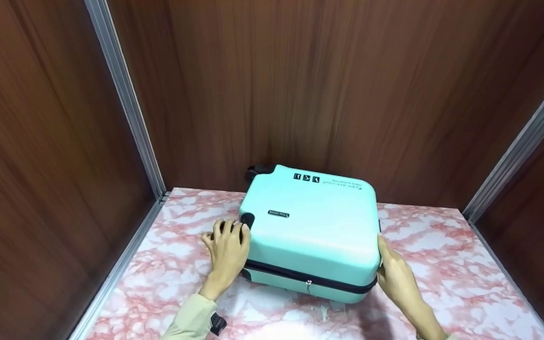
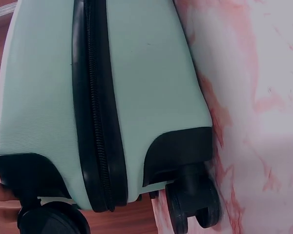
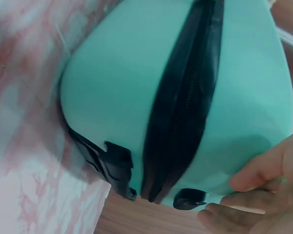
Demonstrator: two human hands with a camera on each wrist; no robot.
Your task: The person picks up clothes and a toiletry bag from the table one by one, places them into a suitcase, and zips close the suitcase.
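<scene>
A mint-green hard-shell suitcase (image 1: 310,226) lies flat on the marbled table, its zipper (image 2: 95,107) running around the side between the two shells. My left hand (image 1: 227,252) grips its near left corner, fingers curled over the black wheel (image 2: 53,219) there. Another wheel (image 2: 193,204) shows lower down, close to the tabletop. At the opposite end my right hand (image 1: 398,276) holds the near right corner, with thumb and fingers (image 3: 251,175) around the upper shell beside a small black fitting (image 3: 189,199). A larger black fitting (image 3: 107,163) sits on the lower shell.
Brown wood-grain panels (image 1: 262,85) stand behind and on both sides, joined by metal corner posts (image 1: 128,101). The suitcase's far edge is close to the back panel. Pink-and-white marbled tabletop (image 1: 442,255) extends to both sides. A black device (image 1: 217,324) sits at my left sleeve.
</scene>
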